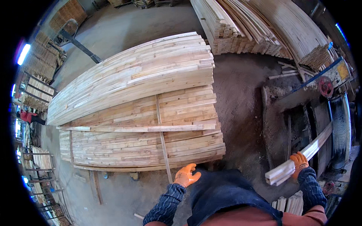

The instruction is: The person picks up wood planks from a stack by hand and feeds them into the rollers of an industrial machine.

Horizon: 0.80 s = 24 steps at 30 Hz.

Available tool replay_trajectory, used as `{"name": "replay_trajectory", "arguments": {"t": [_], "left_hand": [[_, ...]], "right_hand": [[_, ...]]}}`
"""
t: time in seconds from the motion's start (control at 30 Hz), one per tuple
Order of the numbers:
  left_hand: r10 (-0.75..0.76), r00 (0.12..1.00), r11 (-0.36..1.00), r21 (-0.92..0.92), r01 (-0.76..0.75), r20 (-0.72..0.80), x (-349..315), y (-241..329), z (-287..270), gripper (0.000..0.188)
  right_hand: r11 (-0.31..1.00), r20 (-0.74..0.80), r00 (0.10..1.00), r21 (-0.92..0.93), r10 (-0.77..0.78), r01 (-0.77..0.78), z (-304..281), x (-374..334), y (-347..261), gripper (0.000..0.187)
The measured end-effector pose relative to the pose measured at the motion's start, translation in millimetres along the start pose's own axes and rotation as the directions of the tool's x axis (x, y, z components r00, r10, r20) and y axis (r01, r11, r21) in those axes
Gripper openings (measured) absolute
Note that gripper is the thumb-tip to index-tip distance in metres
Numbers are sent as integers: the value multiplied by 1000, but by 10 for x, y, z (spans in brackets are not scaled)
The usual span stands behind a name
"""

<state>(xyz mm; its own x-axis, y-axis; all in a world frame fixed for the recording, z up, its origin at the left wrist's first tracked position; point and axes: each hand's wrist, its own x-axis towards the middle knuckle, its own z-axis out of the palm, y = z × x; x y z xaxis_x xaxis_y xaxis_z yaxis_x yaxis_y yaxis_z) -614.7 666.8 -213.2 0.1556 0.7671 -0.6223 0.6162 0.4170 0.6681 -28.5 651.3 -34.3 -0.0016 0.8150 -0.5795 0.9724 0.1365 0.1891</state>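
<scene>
Both hands wear orange gloves. My right hand (299,162) is closed around a few pale wooden strips (280,172) stacked together, at the right. Their far end reaches up beside the machine at the right. My left hand (187,175) is held in front of the big board stack (132,83), with thumb and fingers apart and nothing in it. A thin wooden crosspiece (163,141) lies across the stack's lower layer, its near end close to my left hand. One single strip (166,128) rests lengthwise over that layer.
A dirty machine with a red handwheel (325,87) stands at the right. Short wood pieces (292,203) lie by my right side. More lumber stacks (249,37) fill the far right. A pallet jack handle (79,45) rises behind the stack; a person in red (26,116) is far left.
</scene>
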Motion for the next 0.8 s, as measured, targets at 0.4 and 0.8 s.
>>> {"name": "replay_trajectory", "arguments": {"t": [0.4, 0.8], "left_hand": [[66, 909, 819, -498, -284, -411, 2348, -80, -915, 65], [-335, 900, 191, -955, -226, -280, 4050, 810, -2564, 91]], "right_hand": [[457, -319, 930, 810, -185, 368, -1157, 3249, -1943, 79], [145, -454, 886, 887, 93, 439, -1890, 6045, -3244, 100]]}}
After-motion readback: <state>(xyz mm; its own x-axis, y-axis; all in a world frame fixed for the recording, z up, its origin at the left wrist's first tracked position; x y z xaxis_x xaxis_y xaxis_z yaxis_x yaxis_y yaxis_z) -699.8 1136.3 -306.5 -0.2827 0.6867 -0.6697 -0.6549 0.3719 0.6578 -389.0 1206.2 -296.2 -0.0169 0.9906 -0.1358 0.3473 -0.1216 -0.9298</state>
